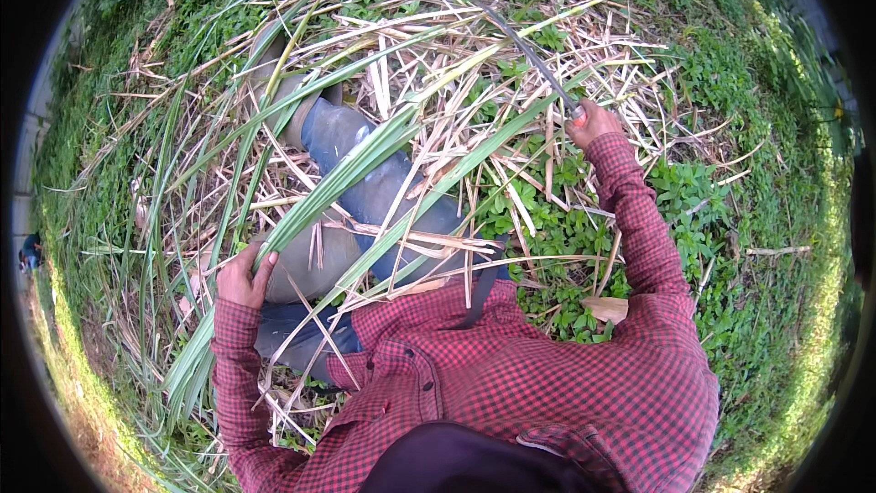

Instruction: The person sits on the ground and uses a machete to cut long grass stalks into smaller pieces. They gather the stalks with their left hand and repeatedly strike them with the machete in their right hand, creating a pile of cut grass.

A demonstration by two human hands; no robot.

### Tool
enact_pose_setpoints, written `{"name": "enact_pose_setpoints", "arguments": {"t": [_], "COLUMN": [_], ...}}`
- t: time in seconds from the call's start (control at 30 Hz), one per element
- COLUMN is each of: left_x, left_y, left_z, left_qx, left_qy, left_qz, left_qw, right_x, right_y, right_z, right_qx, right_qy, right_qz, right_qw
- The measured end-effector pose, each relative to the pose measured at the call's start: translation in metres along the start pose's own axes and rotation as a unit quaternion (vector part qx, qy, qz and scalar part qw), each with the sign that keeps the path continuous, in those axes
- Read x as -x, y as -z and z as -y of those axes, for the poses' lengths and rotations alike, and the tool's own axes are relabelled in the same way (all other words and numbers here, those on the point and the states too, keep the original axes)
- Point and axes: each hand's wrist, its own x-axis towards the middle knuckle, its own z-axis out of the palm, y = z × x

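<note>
Left of frame centre: left hand (245, 280) clasping long green leaves (351, 169) | upper right: right hand (593, 123) fisted round long-bladed knife (534, 57)

The person wears a long-sleeved shirt (557, 374) in small red and black checks, with dark round buttons (428, 387) along its stitched front edge and a folded collar (579, 449). Its sleeves (643, 219) run in the same check down to the wrists; the left hand (245, 281) and the right hand (589, 124) are bare. A dark strap (480, 299) shows at the shirt's hem. Below are blue trousers (383, 190) with pale smudges, and dull olive-brown boots (306, 265). Smooth black headwear (484, 466) curves above the collar.
</note>
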Motion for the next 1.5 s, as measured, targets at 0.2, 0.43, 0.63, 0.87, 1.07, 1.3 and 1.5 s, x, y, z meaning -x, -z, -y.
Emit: {"name": "enact_pose_setpoints", "arguments": {"t": [0.2, 0.43, 0.63, 0.87, 1.07, 1.3, 1.5], "left_x": [-0.018, -0.03, -0.041, -0.039, -0.019, -0.008, 0.036], "left_y": [0.004, 0.008, -0.012, -0.013, -0.023, -0.016, -0.04], "left_z": [-0.044, -0.048, -0.04, -0.032, -0.014, 0.021, 0.078], "left_qx": [-0.143, -0.218, -0.292, -0.32, -0.299, -0.234, -0.024], "left_qy": [-0.171, -0.197, -0.206, -0.226, -0.207, -0.166, -0.134], "left_qz": [-0.119, -0.128, -0.183, -0.176, -0.168, -0.176, -0.142], "left_qw": [0.967, 0.947, 0.916, 0.903, 0.916, 0.942, 0.98], "right_x": [0.069, 0.064, 0.087, 0.043, 0.023, -0.014, -0.036], "right_y": [-0.013, -0.036, -0.024, -0.043, -0.028, -0.014, -0.004], "right_z": [0.075, 0.043, 0.072, 0.02, -0.017, -0.045, -0.095], "right_qx": [0.021, 0.092, 0.012, 0.096, 0.135, 0.103, -0.036], "right_qy": [0.221, 0.194, 0.278, 0.158, 0.0, 0.01, -0.131], "right_qz": [0.059, -0.015, 0.037, 0.018, 0.02, -0.029, -0.024], "right_qw": [0.973, 0.976, 0.96, 0.983, 0.991, 0.994, 0.99]}}
